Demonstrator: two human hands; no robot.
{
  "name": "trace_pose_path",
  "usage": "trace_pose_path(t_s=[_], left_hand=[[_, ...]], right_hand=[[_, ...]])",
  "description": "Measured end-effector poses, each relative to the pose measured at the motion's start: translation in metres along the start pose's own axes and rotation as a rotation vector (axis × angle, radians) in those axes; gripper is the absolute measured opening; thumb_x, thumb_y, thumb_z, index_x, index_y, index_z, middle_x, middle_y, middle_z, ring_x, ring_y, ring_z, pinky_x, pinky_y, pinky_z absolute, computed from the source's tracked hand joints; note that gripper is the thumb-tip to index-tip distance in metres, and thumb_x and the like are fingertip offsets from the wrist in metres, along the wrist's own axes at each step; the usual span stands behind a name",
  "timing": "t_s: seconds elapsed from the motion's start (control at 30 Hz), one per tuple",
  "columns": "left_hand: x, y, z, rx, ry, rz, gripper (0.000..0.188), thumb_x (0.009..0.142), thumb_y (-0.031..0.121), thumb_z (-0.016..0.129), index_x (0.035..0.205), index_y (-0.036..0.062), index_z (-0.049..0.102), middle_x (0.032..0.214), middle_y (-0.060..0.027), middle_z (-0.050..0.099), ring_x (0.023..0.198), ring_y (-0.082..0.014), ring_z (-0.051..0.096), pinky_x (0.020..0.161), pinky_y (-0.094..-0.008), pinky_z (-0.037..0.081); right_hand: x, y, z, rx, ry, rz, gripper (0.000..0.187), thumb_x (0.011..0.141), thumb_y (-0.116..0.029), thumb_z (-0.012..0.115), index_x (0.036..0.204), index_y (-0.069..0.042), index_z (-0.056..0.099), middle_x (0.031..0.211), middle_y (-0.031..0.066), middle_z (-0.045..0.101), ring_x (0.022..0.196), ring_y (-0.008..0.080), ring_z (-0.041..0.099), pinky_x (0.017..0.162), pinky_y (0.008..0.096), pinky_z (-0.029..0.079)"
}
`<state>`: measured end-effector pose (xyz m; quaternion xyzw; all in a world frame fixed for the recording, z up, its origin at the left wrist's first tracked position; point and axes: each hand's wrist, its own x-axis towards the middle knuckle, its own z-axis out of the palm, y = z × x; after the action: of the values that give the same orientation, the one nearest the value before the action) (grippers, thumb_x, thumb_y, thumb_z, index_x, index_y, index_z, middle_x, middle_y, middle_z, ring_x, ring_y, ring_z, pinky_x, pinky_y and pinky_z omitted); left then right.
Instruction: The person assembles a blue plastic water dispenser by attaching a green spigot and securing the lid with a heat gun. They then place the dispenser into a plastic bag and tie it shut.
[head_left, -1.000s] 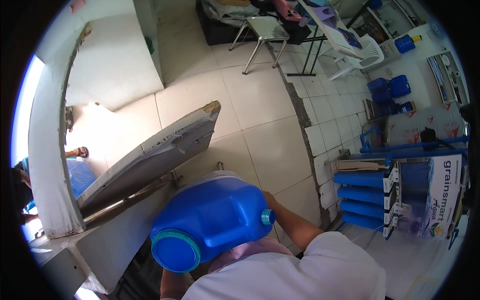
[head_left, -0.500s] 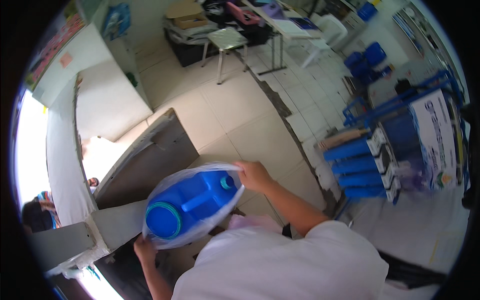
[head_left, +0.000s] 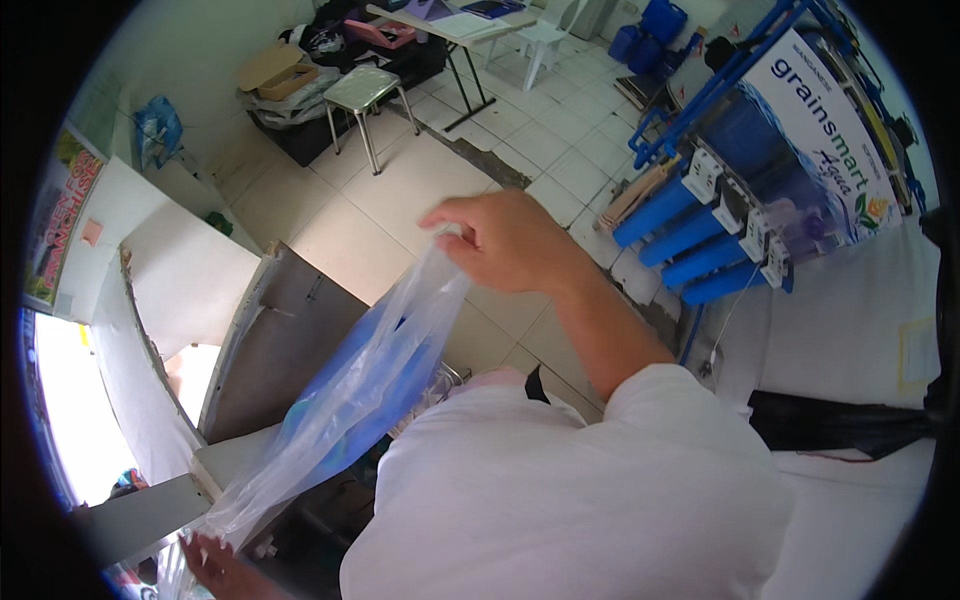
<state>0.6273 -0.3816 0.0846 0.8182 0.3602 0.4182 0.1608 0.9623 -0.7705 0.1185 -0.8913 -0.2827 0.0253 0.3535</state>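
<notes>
A clear plastic bag point(head_left: 432, 283) is pulled long on a slant between my two hands. Through its film shows a blue plastic jug point(head_left: 375, 405), its outline blurred by the folds. Up at the bag's top end, my right hand point(head_left: 500, 240) is closed in a pinch on the plastic, thumb against forefinger. Low on the left, my left hand point(head_left: 215, 567) is at the opposite end of the bag; its fingers look curled at the film, partly dim, and loose plastic hangs past them.
Beside the bag stand a grey panel point(head_left: 285, 350) and a white ledge point(head_left: 145, 515). Blue filter housings point(head_left: 690, 245) on a blue frame are at the right. Farther off are a metal stool point(head_left: 362, 90), a folding table point(head_left: 455, 25) and a white plastic chair point(head_left: 545, 45).
My right hand has come up and nearer, while my left hand has gone down and left. The bag, spread wide around the jug before, is now stretched long and narrow over it.
</notes>
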Motion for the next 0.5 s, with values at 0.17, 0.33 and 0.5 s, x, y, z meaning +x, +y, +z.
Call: trace_pose_path(t_s=[0.17, 0.33, 0.5], left_hand=[[-0.07, 0.052, 0.045, -0.455, -0.628, 0.264, 0.021, 0.092, 0.009, 0.06, 0.11, 0.001, 0.067, 0.09, -0.014, 0.065, 0.085, -0.0254, 0.062, 0.079, -0.0367, 0.051], [-0.1, 0.07, 0.102, -0.232, -1.068, 0.334, 0.042, 0.09, 0.011, 0.067, 0.129, -0.0003, 0.056, 0.132, -0.0249, 0.054, 0.122, -0.0427, 0.052, 0.103, -0.049, 0.043], [-0.112, 0.058, 0.137, -0.148, -0.987, 0.451, 0.057, 0.088, 0.014, 0.069, 0.14, 0.0045, 0.049, 0.144, -0.0258, 0.043, 0.13, -0.0429, 0.045, 0.106, -0.0494, 0.039]], right_hand=[[-0.002, -0.073, 0.069, 0.375, -0.374, -0.653, 0.025, 0.078, -0.015, 0.061, 0.1, -0.01, 0.072, 0.092, 0.0159, 0.07, 0.089, 0.031, 0.066, 0.08, 0.0433, 0.053], [0.01, -0.059, 0.193, -0.367, -1.013, -0.548, 0.041, 0.076, -0.016, 0.066, 0.114, -0.004, 0.069, 0.087, 0.0179, 0.071, 0.092, 0.0312, 0.07, 0.077, 0.0442, 0.055], [-0.005, -0.015, 0.229, -0.162, -0.557, -0.268, 0.057, 0.076, -0.015, 0.069, 0.131, -0.006, 0.058, 0.097, 0.0222, 0.07, 0.089, 0.0353, 0.071, 0.073, 0.0467, 0.056]])
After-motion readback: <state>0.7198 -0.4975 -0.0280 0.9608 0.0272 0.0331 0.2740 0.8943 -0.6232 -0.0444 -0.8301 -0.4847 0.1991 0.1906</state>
